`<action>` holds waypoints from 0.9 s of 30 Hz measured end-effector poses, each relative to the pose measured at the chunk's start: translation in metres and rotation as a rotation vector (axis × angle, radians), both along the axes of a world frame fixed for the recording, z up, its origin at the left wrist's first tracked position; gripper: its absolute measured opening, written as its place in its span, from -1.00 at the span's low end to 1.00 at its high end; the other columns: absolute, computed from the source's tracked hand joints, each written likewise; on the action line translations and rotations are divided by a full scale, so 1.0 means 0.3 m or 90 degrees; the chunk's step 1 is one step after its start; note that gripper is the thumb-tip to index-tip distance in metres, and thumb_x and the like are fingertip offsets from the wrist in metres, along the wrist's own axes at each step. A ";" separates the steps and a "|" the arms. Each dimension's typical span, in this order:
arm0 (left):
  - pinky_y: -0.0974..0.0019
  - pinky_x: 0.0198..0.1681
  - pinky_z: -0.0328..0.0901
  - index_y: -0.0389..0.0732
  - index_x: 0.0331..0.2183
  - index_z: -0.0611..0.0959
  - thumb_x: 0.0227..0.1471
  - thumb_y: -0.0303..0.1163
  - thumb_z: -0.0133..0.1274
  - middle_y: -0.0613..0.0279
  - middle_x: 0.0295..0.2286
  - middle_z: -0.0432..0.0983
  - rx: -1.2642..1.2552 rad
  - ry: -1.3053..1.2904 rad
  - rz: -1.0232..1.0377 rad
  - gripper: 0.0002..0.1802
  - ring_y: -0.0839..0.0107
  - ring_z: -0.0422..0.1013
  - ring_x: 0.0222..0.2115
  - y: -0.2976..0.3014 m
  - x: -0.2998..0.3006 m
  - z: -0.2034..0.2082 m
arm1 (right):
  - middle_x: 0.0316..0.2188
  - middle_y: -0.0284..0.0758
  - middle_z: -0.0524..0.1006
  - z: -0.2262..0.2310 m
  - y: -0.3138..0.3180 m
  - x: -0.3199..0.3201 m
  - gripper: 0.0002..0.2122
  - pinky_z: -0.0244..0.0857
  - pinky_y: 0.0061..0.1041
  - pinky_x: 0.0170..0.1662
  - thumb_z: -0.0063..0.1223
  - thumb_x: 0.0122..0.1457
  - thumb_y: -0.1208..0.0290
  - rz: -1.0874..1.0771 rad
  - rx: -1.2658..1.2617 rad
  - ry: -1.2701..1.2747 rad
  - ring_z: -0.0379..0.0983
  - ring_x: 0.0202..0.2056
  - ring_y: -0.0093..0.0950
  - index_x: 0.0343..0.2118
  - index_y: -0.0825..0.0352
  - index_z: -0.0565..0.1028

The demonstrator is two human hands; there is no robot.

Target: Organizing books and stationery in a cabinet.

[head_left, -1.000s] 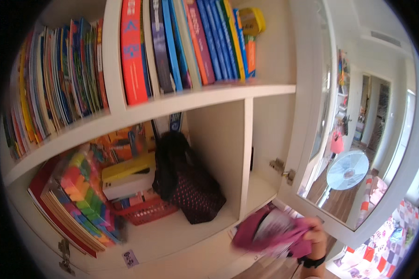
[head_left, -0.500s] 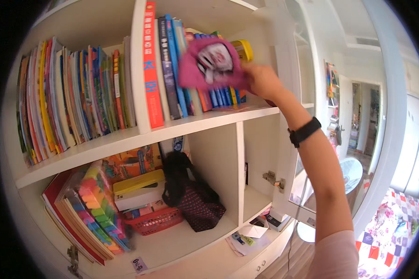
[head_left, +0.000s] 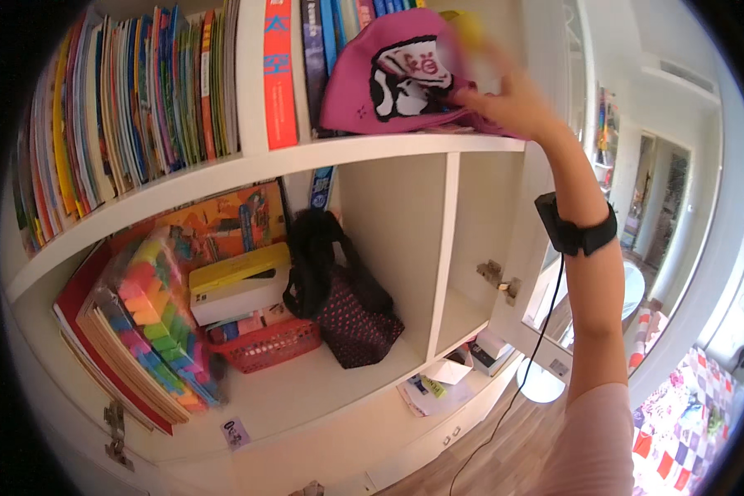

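A pink cloth item (head_left: 351, 91) with a black-and-white print, perhaps a cap or bag, rests on the upper shelf (head_left: 339, 149) in front of several upright books. My right hand (head_left: 512, 103) reaches in from the right, at the item's right side. Its thumb lies by the cloth, and its fingers are stretched apart and blurred. Whether the thumb touches the cloth I cannot tell. Behind the fingers shows a blurred yellow object (head_left: 465, 31). A black band (head_left: 574, 225) circles my right wrist. My left hand is out of view.
Thin books (head_left: 132, 107) fill the upper left compartment. Below stand a bag of colourful blocks (head_left: 161, 322), a red basket (head_left: 273, 345), a yellow-topped box (head_left: 240, 285) and a dark dotted bag (head_left: 355, 326). An open cabinet door (head_left: 546, 347) with hinges is at right; a cable (head_left: 537, 347) hangs nearby.
The pink item, held up by my right hand before, now sits lower on the shelf with its print spread out. My fingers have opened. The view has shifted downward.
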State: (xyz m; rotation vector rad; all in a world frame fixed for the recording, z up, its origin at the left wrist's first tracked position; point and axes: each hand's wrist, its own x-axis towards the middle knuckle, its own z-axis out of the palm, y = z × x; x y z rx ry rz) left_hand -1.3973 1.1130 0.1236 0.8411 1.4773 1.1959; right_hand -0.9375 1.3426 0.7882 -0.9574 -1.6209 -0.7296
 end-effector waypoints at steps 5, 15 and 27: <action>0.25 -0.12 0.32 -0.23 -0.12 0.54 0.04 -0.28 0.08 0.15 -0.20 0.48 0.025 -0.012 -0.005 -0.64 0.29 0.40 -0.20 0.061 0.110 0.185 | -0.37 -0.26 0.51 -0.379 -0.325 -0.215 -0.81 0.30 -0.52 -0.25 0.10 -0.08 0.57 0.265 0.284 0.094 0.44 -0.33 -0.44 -0.34 0.41 0.48; 0.26 -0.18 0.34 -0.24 -0.12 0.53 0.05 -0.23 0.06 0.13 -0.21 0.49 0.127 -0.023 -0.109 -0.61 0.27 0.41 -0.24 0.241 0.186 0.283 | -0.05 -0.03 0.40 -0.091 -0.138 -0.052 -0.17 0.21 -0.35 0.05 0.36 -0.23 0.10 -0.005 0.126 -0.047 0.35 -0.01 -0.19 0.08 0.44 0.20; 0.27 -0.21 0.35 -0.26 -0.13 0.53 0.06 -0.21 0.04 0.12 -0.22 0.49 0.021 0.003 -0.193 -0.61 0.27 0.43 -0.28 0.168 0.157 0.168 | -0.51 -0.19 0.54 -0.027 -0.091 0.069 -0.87 0.31 -0.38 -0.34 0.17 -0.06 0.50 -0.055 0.651 0.186 0.46 -0.46 -0.32 -0.44 0.39 0.48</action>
